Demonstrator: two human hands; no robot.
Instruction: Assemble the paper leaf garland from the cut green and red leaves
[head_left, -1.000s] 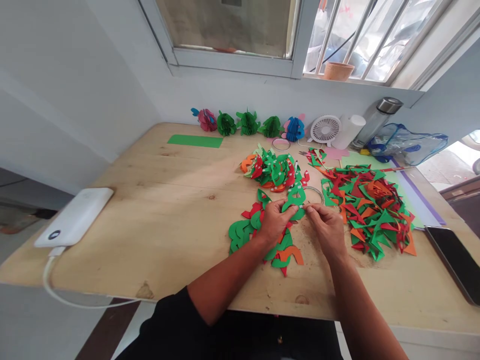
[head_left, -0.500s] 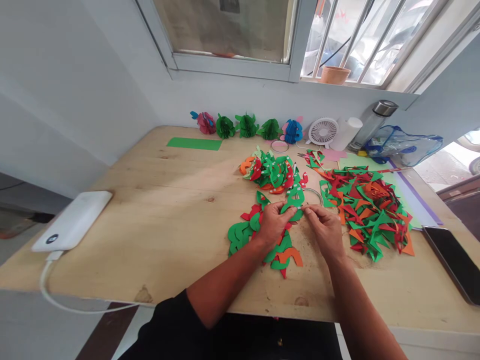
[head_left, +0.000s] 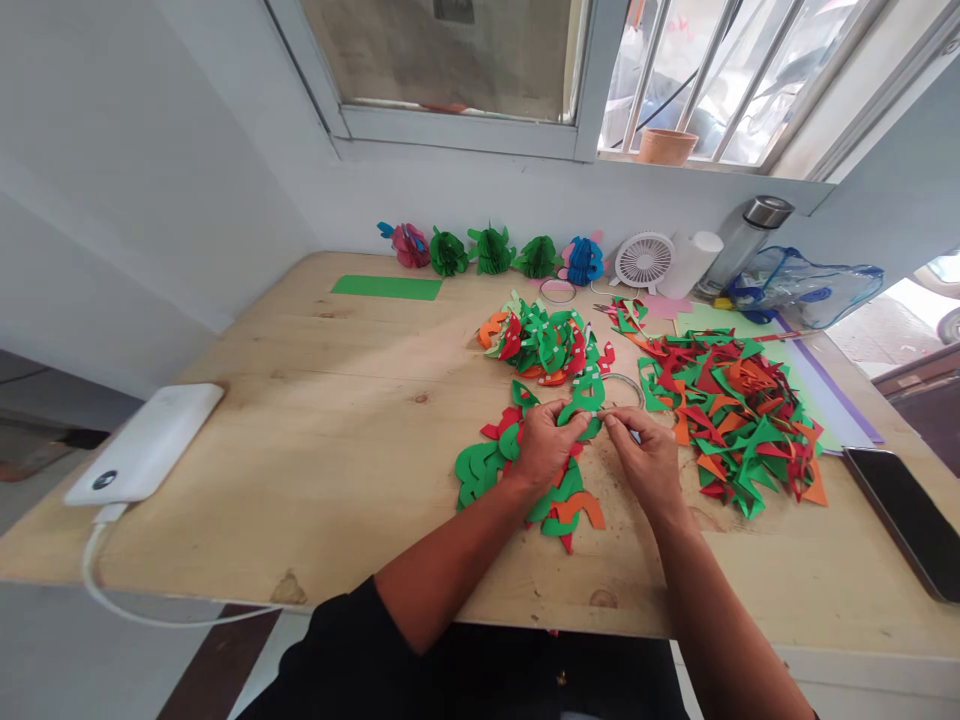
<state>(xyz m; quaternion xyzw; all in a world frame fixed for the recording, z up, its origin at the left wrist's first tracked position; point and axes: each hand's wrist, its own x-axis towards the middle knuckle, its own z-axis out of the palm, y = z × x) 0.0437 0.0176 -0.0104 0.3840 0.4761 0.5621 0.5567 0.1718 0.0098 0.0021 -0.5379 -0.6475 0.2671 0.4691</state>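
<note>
My left hand (head_left: 546,440) is closed on a green paper cutout (head_left: 579,408), which has small pale patches on it. At the cutout's right edge, the fingertips of my right hand (head_left: 641,455) are pinched together; what they hold is too small to make out. Beneath and left of my left hand lie loose green cutouts (head_left: 480,470), with red ones and an orange arch-shaped one (head_left: 583,508) among them. Just beyond my hands is a heap of green, red and orange cutouts (head_left: 551,340) with pale patches. A thin ring-like roll (head_left: 639,388) lies behind my right hand, partly hidden.
Paper scraps (head_left: 739,400) are piled at the right, near a black phone (head_left: 907,520). Honeycomb paper figures (head_left: 491,250), a small white fan (head_left: 643,262) and a glass bottle (head_left: 742,245) line the wall. A white power bank (head_left: 150,440) with a cable sits at left.
My right fingertips have shifted slightly left, onto the edge of the green cutout. My left hand keeps its hold, and the view has moved only a little.
</note>
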